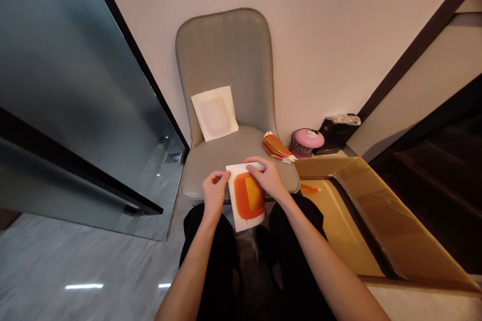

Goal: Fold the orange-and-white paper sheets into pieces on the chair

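Between my hands, over my lap, is a white sheet of paper (246,200) printed with an orange and yellow rounded block. Its right side curves as if folded over. My left hand (215,188) pinches the upper left edge between thumb and fingers. At the upper right edge, my right hand (267,175) grips the paper with the thumb on its front. Ahead on the grey chair (226,50), a pale sheet (215,114) with a faint rounded square leans on the backrest. A stack of folded orange and white papers (277,147) lies at the seat's right edge.
An open cardboard box (399,220) sits on the floor to the right, with an orange piece (310,189) inside. Behind it are a pink round-topped device (309,138) and a black box (335,133). A glass door (94,110) with a dark frame stands at left.
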Tool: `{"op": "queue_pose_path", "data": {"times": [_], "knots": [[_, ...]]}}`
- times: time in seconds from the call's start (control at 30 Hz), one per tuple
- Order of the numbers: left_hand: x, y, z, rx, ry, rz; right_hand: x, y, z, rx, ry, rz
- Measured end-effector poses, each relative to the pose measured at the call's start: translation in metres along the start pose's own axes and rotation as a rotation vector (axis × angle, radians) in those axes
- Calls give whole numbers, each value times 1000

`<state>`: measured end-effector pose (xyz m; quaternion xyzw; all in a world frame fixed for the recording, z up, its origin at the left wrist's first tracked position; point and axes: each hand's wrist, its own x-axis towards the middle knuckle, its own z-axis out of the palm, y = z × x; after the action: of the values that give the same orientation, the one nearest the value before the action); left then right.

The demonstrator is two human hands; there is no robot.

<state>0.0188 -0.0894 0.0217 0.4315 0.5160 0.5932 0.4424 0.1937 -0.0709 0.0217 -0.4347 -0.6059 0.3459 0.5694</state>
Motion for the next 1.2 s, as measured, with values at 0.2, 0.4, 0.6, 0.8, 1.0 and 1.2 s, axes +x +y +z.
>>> {"op": "queue_pose_path", "data": {"times": [0.2,0.4,0.6,0.8,1.0,1.2], "knots": [[1,-1,1,-34,17,-10,-1,-2,0,0,-4,1],[1,-2,0,-46,4,-18,-2,-5,0,-12,-12,-30],[0,2,1,0,-13,33,-2,-5,0,-22,-14,-54],[-2,8,2,68,-17,91,-3,-6,-2,-81,-37,-110],[-2,10,2,85,-31,109,-2,-3,-4,-89,-27,-100],[-6,17,3,143,-97,99,-2,-1,-2,-57,-28,-70]]}}
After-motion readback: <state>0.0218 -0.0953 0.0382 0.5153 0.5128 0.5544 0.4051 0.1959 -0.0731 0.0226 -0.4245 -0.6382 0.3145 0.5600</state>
